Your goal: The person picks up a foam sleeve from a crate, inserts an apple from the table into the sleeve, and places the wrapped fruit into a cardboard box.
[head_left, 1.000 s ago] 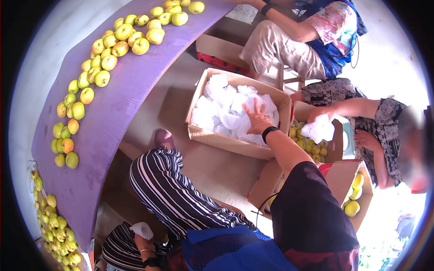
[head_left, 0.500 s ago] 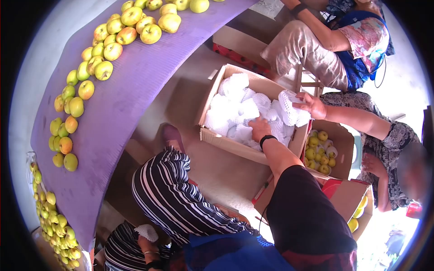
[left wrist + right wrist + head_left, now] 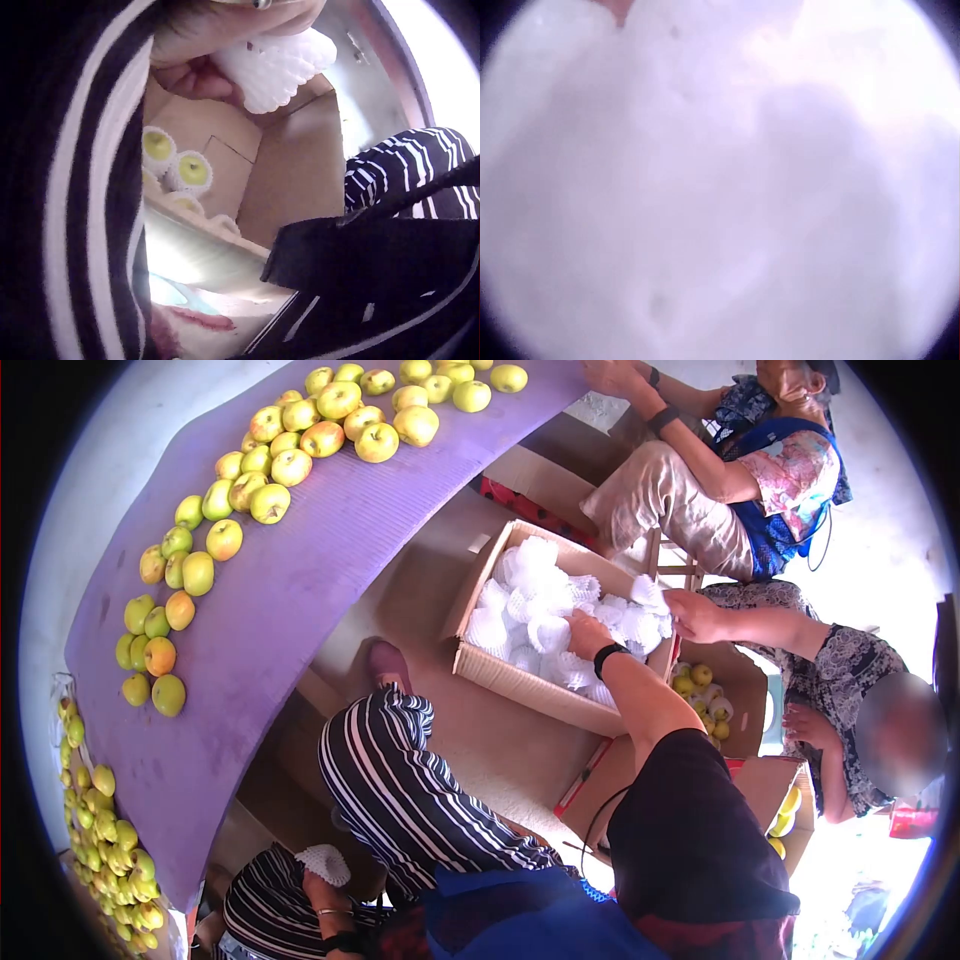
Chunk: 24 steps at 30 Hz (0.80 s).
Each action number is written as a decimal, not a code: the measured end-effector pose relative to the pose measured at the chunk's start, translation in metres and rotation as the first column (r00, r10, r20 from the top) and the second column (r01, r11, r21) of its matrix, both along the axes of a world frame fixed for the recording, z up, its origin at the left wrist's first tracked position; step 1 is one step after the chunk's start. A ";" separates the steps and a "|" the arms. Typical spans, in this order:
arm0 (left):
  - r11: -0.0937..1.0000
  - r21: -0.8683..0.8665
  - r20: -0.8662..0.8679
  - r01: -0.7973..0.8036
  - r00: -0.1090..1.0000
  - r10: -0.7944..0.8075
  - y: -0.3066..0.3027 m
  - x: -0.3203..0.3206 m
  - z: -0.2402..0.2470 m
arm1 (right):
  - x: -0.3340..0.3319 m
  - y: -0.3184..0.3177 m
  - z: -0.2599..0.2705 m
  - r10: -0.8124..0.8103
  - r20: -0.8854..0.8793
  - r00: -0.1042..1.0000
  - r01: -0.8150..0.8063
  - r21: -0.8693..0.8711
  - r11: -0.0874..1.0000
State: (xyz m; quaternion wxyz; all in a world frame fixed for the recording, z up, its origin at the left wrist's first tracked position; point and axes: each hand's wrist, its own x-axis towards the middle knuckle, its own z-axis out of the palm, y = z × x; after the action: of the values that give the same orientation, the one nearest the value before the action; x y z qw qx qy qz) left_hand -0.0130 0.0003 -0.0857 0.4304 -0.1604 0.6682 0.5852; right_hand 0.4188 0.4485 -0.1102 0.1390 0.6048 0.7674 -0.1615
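My left hand (image 3: 322, 893), low in the head view, holds a white foam fruit net (image 3: 325, 863). The left wrist view shows the net's frilled rim sticking out past the curled fingers, above a carton (image 3: 296, 161) with apples (image 3: 193, 171) in foam nets. My right hand (image 3: 592, 634) reaches into a cardboard box (image 3: 520, 685) heaped with white foam nets (image 3: 530, 565). Its fingers are bent around a foam net (image 3: 548, 634), fingertips partly hidden by the pile. White foam fills almost the whole right wrist view.
A purple-covered table (image 3: 330, 560) carries rows of yellow-green apples (image 3: 270, 503). Another person's hand (image 3: 697, 615) holds foam at the box's right end, above a carton of apples (image 3: 715, 705). A further seated person (image 3: 750, 480) is at the back right. More apples (image 3: 105, 840) lie lower left.
My right hand went from spread above the foam nets down into them, and its fingers have bent. The other person's hand moved from the apple carton to the box of nets. My left hand keeps its net.
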 end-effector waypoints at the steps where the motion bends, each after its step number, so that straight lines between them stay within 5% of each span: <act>1: 0.999 0.039 -0.009 0.026 1.000 -0.026 -0.003 -0.001 -0.004 | -0.001 0.001 0.009 0.003 -0.005 1.000 -0.004 -0.022 1.000; 6: 0.987 0.160 0.049 -0.007 0.999 -0.001 -0.007 -0.004 -0.016 | 0.000 0.003 0.036 -0.058 -0.029 0.998 0.056 -0.079 0.995; 14: 0.996 0.089 0.053 -0.021 0.998 0.016 0.004 0.001 -0.004 | 0.026 -0.006 0.047 0.019 -0.040 0.999 -0.019 0.007 1.000; 16: 0.996 0.083 0.053 -0.021 0.998 0.017 0.001 -0.003 -0.011 | 0.027 -0.007 0.050 -0.292 -0.360 0.886 0.232 -0.202 0.952; 18: 0.994 0.110 0.072 -0.008 0.997 0.000 -0.001 -0.005 -0.016 | 0.025 -0.013 0.060 -0.422 -0.553 0.718 0.279 -0.326 0.903; 19: 0.992 0.127 0.070 -0.015 0.998 0.006 -0.001 -0.005 -0.017 | 0.021 -0.017 0.068 -0.392 -0.627 0.673 0.239 -0.317 0.918; 21: 0.986 0.163 0.064 -0.033 0.998 0.023 0.002 -0.004 -0.017 | 0.003 -0.024 0.085 0.028 -0.295 0.955 -0.009 0.067 0.998; 24: 0.994 0.106 0.006 -0.004 1.000 0.003 0.007 0.001 -0.004 | -0.016 -0.034 0.107 0.029 -0.340 0.940 -0.013 0.050 0.999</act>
State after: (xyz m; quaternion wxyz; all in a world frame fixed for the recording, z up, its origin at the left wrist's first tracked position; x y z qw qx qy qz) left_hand -0.0124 0.0073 -0.0897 0.4393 -0.1401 0.6346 0.6202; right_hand 0.4024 0.4144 -0.0030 -0.0085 0.5625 0.7899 -0.2439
